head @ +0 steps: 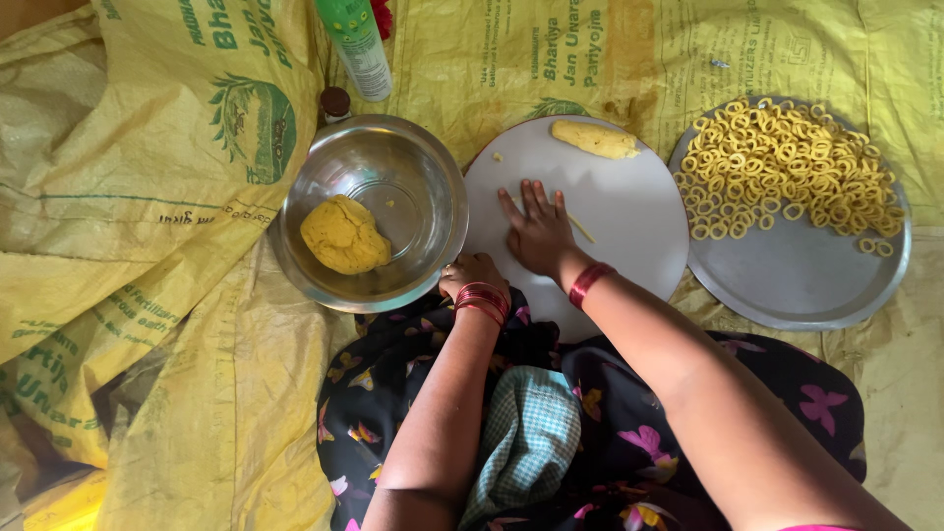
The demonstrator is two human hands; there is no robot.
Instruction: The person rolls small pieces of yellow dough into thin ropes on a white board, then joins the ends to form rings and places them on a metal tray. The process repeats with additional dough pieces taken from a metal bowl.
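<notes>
- Your right hand (539,234) lies flat on the round white board (629,211), fingers (532,198) stretched out and pressing a thin strand of yellow dough (581,229); nothing is gripped.
- Your left hand (474,277) rests curled at the board's near edge, just beside the steel bowl (430,187); cannot tell whether it holds anything.
- Dough ball (344,235) sits in the bowl.
- Smaller dough lump (594,139) lies at the board's far edge.
- Steel plate (796,280) on the right carries the dough rings (782,167).
</notes>
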